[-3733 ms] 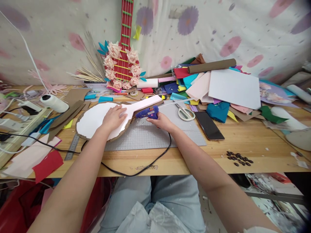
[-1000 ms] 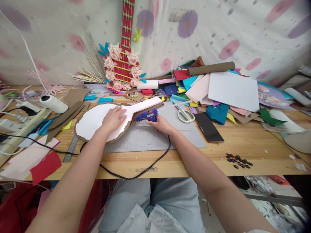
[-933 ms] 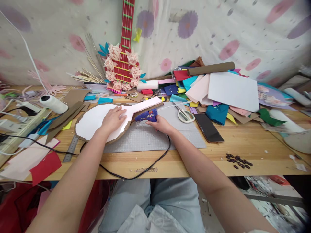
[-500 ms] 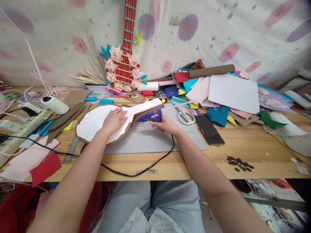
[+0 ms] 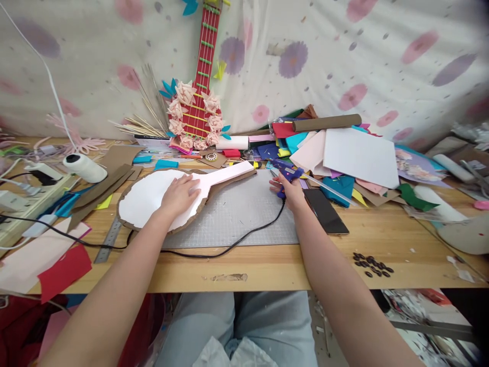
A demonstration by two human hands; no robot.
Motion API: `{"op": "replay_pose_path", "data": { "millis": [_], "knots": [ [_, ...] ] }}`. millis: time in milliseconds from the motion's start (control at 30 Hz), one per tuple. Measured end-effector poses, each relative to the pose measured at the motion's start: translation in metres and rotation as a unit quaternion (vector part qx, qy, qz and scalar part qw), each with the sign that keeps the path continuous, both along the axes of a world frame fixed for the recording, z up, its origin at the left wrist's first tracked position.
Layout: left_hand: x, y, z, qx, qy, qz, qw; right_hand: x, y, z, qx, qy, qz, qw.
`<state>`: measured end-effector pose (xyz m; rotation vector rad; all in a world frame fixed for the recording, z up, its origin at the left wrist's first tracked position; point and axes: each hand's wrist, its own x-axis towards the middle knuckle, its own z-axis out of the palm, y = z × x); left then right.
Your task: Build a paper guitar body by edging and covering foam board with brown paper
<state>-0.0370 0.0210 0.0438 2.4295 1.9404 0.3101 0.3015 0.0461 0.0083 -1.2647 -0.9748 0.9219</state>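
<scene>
My left hand [image 5: 179, 194] lies flat, fingers spread, on a white guitar-shaped paper cutout [image 5: 147, 196] that rests on a matching brown cardboard shape [image 5: 191, 218]. My right hand [image 5: 289, 190] is closed round a blue hot glue gun [image 5: 287, 173] at the right end of the grey cutting mat [image 5: 237, 214], next to a black phone [image 5: 326, 210]. The gun's black cord [image 5: 229, 247] runs back across the mat towards the left. Its nozzle points away from the cutout.
A red paper guitar with pink flowers [image 5: 194, 114] leans on the back wall. Piled coloured sheets [image 5: 344, 153] and a cardboard tube [image 5: 326, 122] fill the right. A thread spool [image 5: 84, 167], power strip [image 5: 23, 199], steel ruler [image 5: 109, 239] sit left; dark seeds [image 5: 372, 263] front right.
My right hand has carried the glue gun away from the cutout's neck to the right edge of the mat. My left hand stays pressed on the white cutout.
</scene>
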Motion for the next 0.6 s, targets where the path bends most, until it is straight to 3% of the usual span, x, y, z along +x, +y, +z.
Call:
{"op": "replay_pose_path", "data": {
  "millis": [100, 233, 367, 600],
  "knots": [
    [0.000, 0.000, 0.000, 0.000, -0.001, 0.001, 1.000, -0.007, 0.010, -0.006, -0.038, -0.095, -0.073, 0.992],
    [-0.001, 0.001, 0.000, -0.007, -0.002, -0.002, 1.000, -0.011, 0.017, -0.005, -0.087, -0.311, -0.139, 0.936],
    [-0.002, 0.002, 0.000, -0.013, -0.005, -0.006, 1.000, -0.017, 0.013, -0.001, -0.106, -0.419, -0.112, 0.895],
    [-0.006, 0.002, 0.003, -0.024, -0.005, -0.026, 0.999, -0.020, 0.003, 0.005, -0.156, -0.458, -0.072, 0.872]
  ]
}}
